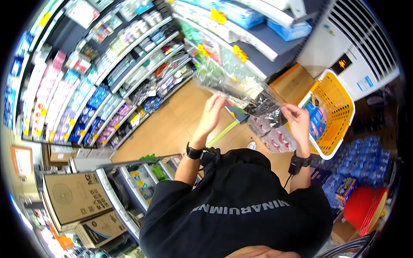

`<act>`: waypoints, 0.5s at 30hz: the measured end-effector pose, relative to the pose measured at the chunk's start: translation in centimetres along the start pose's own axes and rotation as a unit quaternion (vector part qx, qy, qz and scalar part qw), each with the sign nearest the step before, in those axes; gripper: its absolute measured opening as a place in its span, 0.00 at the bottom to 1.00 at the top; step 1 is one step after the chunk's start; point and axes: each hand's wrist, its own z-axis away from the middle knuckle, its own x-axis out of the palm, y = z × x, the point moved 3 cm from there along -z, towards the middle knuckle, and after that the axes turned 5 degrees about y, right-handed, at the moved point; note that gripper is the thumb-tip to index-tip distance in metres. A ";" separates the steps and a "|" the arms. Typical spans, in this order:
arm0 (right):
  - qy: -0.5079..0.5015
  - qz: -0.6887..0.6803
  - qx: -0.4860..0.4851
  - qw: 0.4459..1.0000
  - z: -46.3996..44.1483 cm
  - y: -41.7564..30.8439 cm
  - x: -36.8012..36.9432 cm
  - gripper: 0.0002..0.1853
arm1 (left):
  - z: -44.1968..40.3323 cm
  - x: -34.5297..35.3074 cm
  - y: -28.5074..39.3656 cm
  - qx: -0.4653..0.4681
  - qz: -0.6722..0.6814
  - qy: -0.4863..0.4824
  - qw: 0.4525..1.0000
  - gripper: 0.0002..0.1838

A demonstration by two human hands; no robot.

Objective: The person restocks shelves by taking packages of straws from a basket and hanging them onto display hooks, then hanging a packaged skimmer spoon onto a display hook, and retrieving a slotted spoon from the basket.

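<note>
A clear plastic bag point(251, 92) with dark, stringy-looking contents at its right end is stretched out in front of my chest. My right hand point(297, 119) pinches the bag's right end between thumb and fingers. Towards the left, my left hand point(211, 115) holds its lower edge, with the fingertips partly hidden by the film. What exactly the dark contents are I cannot make out. A yellow basket point(344, 96) stands just beyond my right hand, with a blue package point(317, 119) inside it.
Stocked shelves point(124, 56) curve along the left, and another shelf unit point(275, 51) rises ahead. A white slatted appliance point(361, 47) stands at upper right. Shrink-wrapped bottles point(277, 139) sit on the floor. Cardboard boxes point(75, 198) are at lower left, red stools point(365, 206) at lower right.
</note>
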 end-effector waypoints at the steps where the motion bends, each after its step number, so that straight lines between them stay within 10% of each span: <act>1: -0.030 -0.051 0.004 0.998 0.4 -0.2 2.0 0.11 | 1.0 -0.9 -0.1 0.015 0.018 0.008 1.000 0.20; 15: -0.292 -0.204 0.074 0.932 9.3 -4.7 19.9 0.14 | 10.7 -12.1 5.8 0.133 0.086 0.203 0.966 0.24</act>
